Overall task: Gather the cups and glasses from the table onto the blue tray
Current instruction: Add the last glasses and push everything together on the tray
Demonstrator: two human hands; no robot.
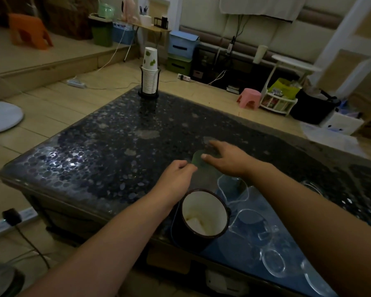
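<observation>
A translucent green glass (198, 162) stands on the dark pebble-patterned table (116, 136), just beyond the blue tray (229, 247). My right hand (227, 159) grips its rim, thumb on the near side and fingers over the far side. My left hand (176, 176) is curled, its fingertips touching the glass's left side. On the tray stand a dark enamel mug (204, 213) with a white inside and several clear glasses (250, 219). My right forearm hides part of the tray.
A stack of paper cups (149, 73) sits in a black holder at the table's far corner. The table's near edge runs just under my forearms. On the floor beyond are a pink stool (248, 100), boxes and cables.
</observation>
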